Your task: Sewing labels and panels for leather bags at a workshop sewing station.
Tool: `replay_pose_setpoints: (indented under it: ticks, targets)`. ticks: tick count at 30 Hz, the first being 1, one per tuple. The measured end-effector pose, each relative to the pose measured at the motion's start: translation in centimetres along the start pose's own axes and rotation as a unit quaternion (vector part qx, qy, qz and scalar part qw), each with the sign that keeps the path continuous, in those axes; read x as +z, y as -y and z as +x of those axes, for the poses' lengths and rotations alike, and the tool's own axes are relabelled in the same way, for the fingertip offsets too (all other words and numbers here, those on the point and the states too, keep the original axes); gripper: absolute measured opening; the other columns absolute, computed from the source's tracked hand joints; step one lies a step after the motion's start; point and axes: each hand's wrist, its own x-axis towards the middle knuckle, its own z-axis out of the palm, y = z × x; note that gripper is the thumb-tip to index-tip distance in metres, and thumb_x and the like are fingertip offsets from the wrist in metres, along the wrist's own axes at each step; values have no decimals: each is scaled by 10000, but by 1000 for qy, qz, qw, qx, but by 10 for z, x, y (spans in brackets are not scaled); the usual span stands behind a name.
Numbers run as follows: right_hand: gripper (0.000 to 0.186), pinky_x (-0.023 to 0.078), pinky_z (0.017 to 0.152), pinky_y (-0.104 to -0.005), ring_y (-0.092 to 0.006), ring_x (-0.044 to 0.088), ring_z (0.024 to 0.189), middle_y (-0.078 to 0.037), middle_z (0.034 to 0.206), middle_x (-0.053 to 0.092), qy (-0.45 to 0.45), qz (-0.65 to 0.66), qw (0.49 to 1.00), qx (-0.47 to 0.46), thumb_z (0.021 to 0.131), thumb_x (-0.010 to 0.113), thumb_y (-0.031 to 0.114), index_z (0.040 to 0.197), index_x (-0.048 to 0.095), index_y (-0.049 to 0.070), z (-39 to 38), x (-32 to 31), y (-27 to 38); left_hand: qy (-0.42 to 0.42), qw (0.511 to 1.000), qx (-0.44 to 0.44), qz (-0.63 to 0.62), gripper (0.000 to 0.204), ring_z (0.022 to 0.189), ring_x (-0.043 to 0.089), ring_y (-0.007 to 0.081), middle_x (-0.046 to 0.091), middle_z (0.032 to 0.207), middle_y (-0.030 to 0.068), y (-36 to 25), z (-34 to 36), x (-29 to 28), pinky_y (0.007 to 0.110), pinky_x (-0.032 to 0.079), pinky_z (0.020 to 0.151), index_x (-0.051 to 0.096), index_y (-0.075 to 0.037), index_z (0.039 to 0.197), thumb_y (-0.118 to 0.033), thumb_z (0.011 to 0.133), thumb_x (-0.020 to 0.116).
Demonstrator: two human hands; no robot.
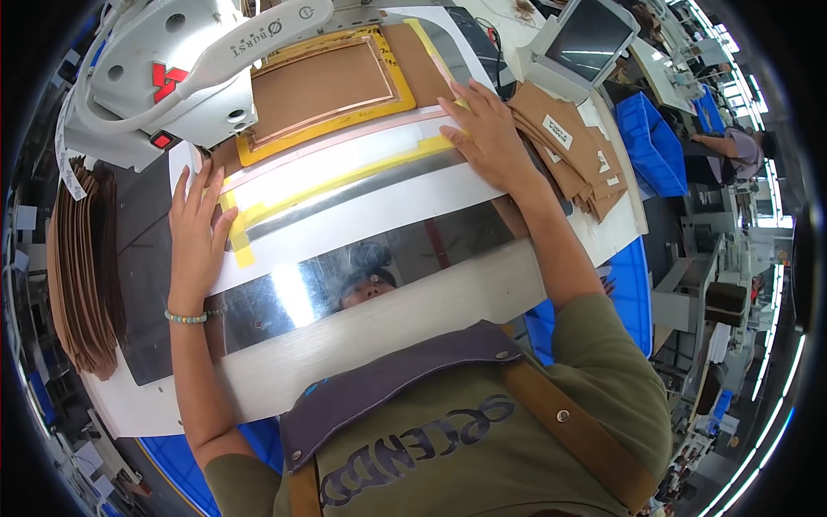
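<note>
My left hand (pixel 197 228) lies with fingers stretched out on the left edge of a brown fabric panel (pixel 420 67) and the white sheet (pixel 345 231) beside it. On the right, my right hand (pixel 488 138) rests with fingers apart near the panel's right edge, by strips of yellow tape (pixel 362 183). Between and beyond the hands, a yellow-rimmed rectangular frame (pixel 399 79) sits on the brown panel, under the sewing machine's arm. A pink strip (pixel 297 164) runs along the panel's near edge. Neither hand holds anything I can see.
A white sewing machine head (pixel 138 82) stands at the upper left. Stacked brown pieces (pixel 82 267) lie at the left, more brown labelled pieces (pixel 560 138) at the right. A monitor (pixel 590 43) and blue crates (pixel 650 142) are beyond. Another person (pixel 732 153) is far right.
</note>
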Motion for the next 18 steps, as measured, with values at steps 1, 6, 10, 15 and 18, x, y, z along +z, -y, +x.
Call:
replay_pose_setpoints:
  ticks: [1, 6, 10, 15, 18]
  targets:
    - [507, 323, 1249, -534, -392, 395, 1536, -151, 1622, 515, 16, 28, 999, 5, 1102, 593, 416, 1493, 640, 98, 0, -3, 0, -4, 1000, 9, 0, 539, 1630, 274, 371, 441, 1713, 109, 1, -1, -1, 507, 228, 1327, 556, -99, 1584, -218, 1061, 602]
    - [468, 316, 1254, -533, -390, 386, 1545, -132, 1632, 516, -11, 74, 997, 3, 1111, 575, 406, 1451, 685, 104, -1, -4, 2, -10, 999, 28, 28, 521, 1606, 320, 387, 464, 1696, 116, 1, -3, -4, 507, 264, 1315, 588, -90, 1557, -197, 1049, 621]
    - [466, 311, 1255, -524, -373, 383, 1554, -120, 1628, 529, 1, 35, 999, 0, 1113, 571, 408, 1451, 688, 109, -1, -1, 4, -25, 999, 24, -3, 487, 1580, 370, 389, 508, 1662, 118, 1, -2, -4, 498, 319, 1284, 638, -108, 1514, -203, 1038, 658]
    - [477, 301, 1257, -520, -369, 380, 1557, -130, 1633, 522, 4, 1, 1000, -4, 1109, 576, 405, 1473, 670, 111, 3, -3, 3, -34, 999, 31, -8, 455, 1549, 420, 385, 536, 1637, 116, 6, -3, -4, 492, 363, 1247, 677, -127, 1477, -228, 1033, 686]
    - [469, 299, 1258, -515, -372, 379, 1558, -131, 1635, 518, 5, -10, 1000, -4, 1109, 570, 389, 1470, 670, 108, 4, -3, 2, -35, 999, 39, -14, 458, 1536, 436, 388, 543, 1624, 126, 6, -2, -5, 494, 374, 1237, 680, -124, 1471, -224, 1025, 695]
